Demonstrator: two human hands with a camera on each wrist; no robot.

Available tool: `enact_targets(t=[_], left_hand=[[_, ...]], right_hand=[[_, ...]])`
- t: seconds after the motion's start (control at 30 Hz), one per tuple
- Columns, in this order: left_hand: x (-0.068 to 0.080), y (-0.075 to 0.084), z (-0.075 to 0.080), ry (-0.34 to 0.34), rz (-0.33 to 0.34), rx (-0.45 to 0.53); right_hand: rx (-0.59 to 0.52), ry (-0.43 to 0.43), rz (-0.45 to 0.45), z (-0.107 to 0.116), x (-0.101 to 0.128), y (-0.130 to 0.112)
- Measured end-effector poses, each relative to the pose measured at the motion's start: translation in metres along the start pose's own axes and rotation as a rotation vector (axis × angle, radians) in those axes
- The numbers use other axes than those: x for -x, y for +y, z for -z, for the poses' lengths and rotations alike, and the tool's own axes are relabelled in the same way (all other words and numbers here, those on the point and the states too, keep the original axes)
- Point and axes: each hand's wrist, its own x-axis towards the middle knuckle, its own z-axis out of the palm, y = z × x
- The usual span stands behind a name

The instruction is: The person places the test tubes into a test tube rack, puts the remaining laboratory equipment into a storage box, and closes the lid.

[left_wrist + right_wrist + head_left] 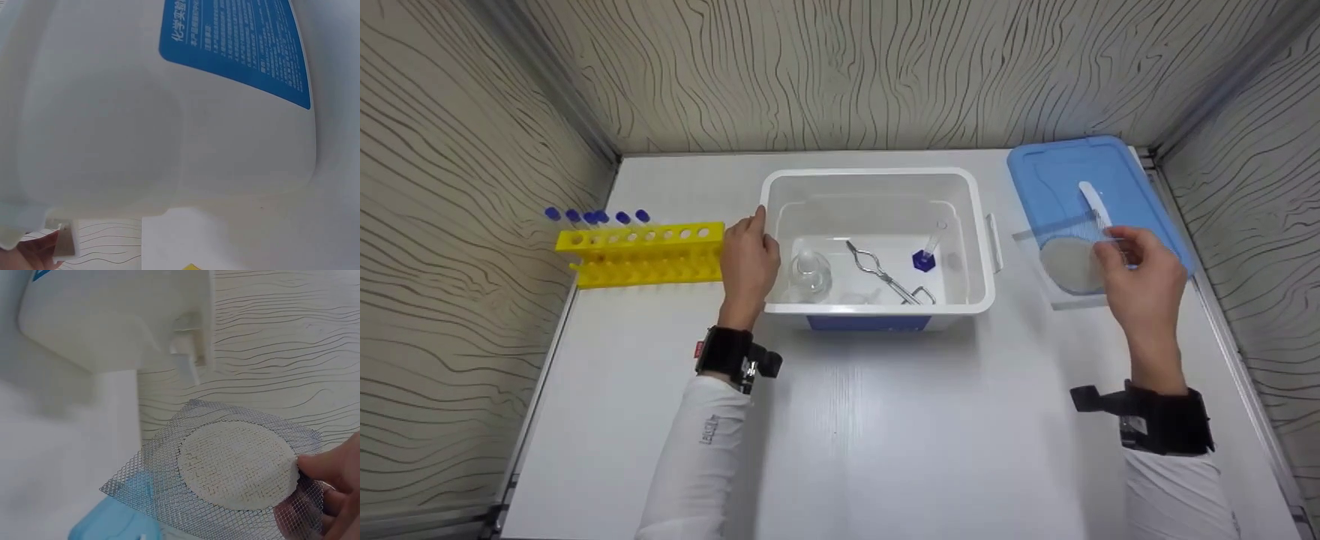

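Landmark taken: white plastic tub (877, 184), centre of the white table (840, 435).

Far left of the tub, against the patterned side wall: yellow test-tube rack (641, 253), laid lengthwise; blue-capped tubes (596, 217) stood only in its far-left holes, the remaining holes open.

At the tub's left wall: left hand (748, 259) is pressed there, fingers fairly straight and laid up along the rim, nothing curled into a grip; judged to be steadying the tub. In the left wrist view only the tub's outer wall and its blue printed label (239, 48) are seen; the fingers themselves are barely shown there.

Inside the tub, left to right: small clear glass flask (810, 271) near the left wall; metal tongs (885, 274) lying diagonally on the floor; one blue-capped tube (928, 253) leaning, cap down, toward the right wall.

Right of the tub: wire gauze square (225, 467) with its pale round ceramic centre is pinched at one corner by the right hand (1140, 281), thumb and fingertips closed on the mesh edge; it is held lifted and tilted, clear of the table, just above the near end of the blue lid (1091, 195); held by the edge, presumably so the pale centre is left untouched.

Blue lid lies flat beyond, at the right wall.
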Motion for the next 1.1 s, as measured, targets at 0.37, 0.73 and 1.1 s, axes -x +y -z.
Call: enact_targets(t=[0.37,0.73,1.1], left_hand=[[-0.001,-0.001,0.001,-0.014,0.041,0.007],[-0.003,0.002,0.0,-0.022,0.028,0.019],[-0.002,0.001,0.001,-0.021,0.029,0.008]], right_hand=[[-0.206,0.027,0.357,0.006,-0.002,-0.084],[-0.132,-0.194,0.469,-0.031,-0.006,-0.122],[0.024,-0.458,0.521,-0.073,-0.011,-0.135]])
